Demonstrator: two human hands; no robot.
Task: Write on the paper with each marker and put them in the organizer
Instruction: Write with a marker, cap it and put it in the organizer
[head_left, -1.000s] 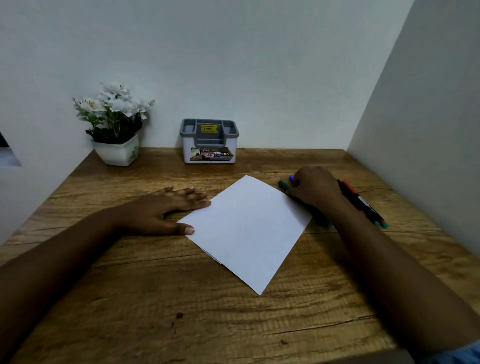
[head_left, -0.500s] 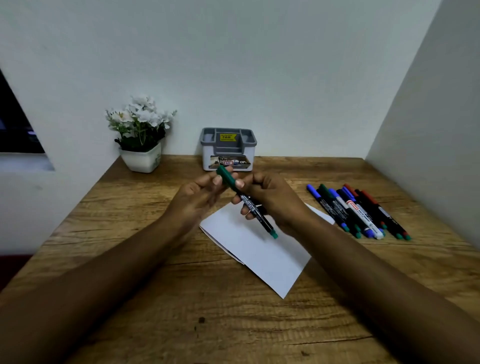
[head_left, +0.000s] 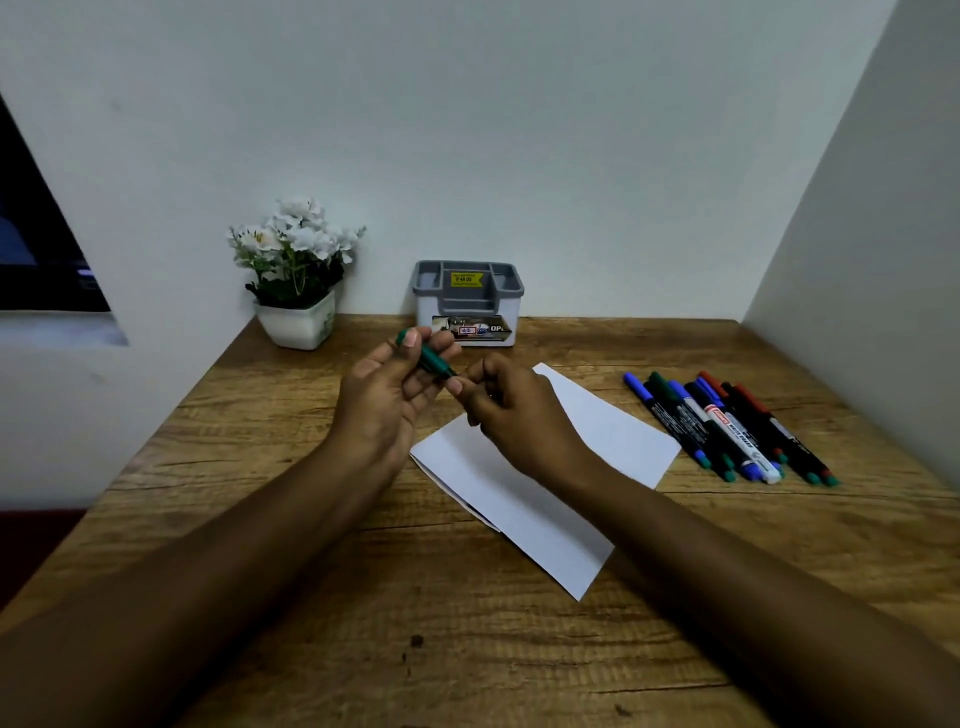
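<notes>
Pinches green marker (head_left: 431, 358) between thumb and fingers of left hand (head_left: 382, 400), grips its other end in curled right hand (head_left: 519, 415), above paper (head_left: 613, 431), organizer (head_left: 467, 301) behind, other markers (head_left: 727, 426) at right.

i see the left hand (head_left: 387, 400) gripping the green marker (head_left: 431, 358) while the right hand (head_left: 511, 410) pinches its lower end, both above the white paper (head_left: 545, 514), the organizer (head_left: 467, 304) behind and the other markers (head_left: 727, 426) lying at the right.

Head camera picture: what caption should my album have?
Left hand and right hand grip a green marker by the paper.
</notes>
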